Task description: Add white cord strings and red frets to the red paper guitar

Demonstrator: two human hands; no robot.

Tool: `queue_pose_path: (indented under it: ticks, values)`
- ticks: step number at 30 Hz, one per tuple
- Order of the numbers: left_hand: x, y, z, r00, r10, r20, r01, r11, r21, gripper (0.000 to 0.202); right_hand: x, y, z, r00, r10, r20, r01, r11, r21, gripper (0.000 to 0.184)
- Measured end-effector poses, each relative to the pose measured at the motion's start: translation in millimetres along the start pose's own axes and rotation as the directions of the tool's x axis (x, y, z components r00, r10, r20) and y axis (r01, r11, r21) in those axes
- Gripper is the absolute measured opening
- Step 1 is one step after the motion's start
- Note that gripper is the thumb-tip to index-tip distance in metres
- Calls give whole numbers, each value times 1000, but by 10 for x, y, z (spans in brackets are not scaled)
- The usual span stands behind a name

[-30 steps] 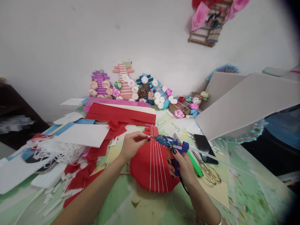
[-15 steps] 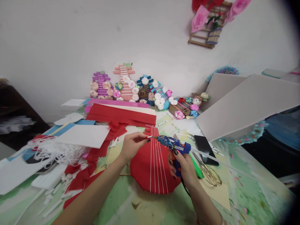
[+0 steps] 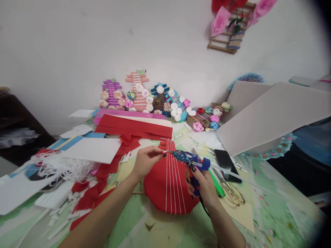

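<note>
My right hand [image 3: 200, 182] is wrapped round a blue hot glue gun [image 3: 188, 159], a long clear glue stick [image 3: 238, 179] jutting from its back. The gun's nozzle points left, at or very near a small white strip [image 3: 164, 151]. My left hand [image 3: 148, 159] pinches that strip between thumb and fingertips. Below both hands lies a red paper-covered lute shape [image 3: 157, 189] with several white strings [image 3: 171, 193] running down its front. Its neck [image 3: 169, 144] points away from me.
Gold-handled scissors [image 3: 234, 193] and a black phone [image 3: 227, 165] lie at the right. Red paper [image 3: 134, 127], a tangle of white string [image 3: 69, 165] and white board [image 3: 93, 148] cover the left. Decorated instrument models [image 3: 138, 91] line the wall. Grey board [image 3: 274, 113] stands at right.
Almost nothing differs. The glue gun's tip has shifted very slightly left, and my left hand keeps its pinch on the strip.
</note>
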State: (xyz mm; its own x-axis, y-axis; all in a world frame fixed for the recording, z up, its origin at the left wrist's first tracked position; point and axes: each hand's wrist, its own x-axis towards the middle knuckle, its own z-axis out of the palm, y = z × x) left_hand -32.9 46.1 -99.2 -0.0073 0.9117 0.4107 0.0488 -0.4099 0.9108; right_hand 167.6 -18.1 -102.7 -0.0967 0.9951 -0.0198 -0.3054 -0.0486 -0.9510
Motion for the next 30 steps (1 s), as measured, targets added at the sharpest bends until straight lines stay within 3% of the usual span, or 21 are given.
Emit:
queue_pose_path:
  ticks: [21, 27, 30]
  values:
    - [-11, 16, 2, 1000, -11, -12, 11, 1000, -17, 8, -9, -19, -14, 999, -31, 24, 31, 1000, 6, 34]
    - [-7, 29, 17, 999, -29, -27, 29, 999, -24, 7, -10, 47, -88, 988, -144, 54, 152, 966, -211, 31]
    - [-5, 14, 20, 997, -77, -29, 75, 996, -52, 9, -20, 74, -120, 938, -340, 64, 330, 823, -462, 20]
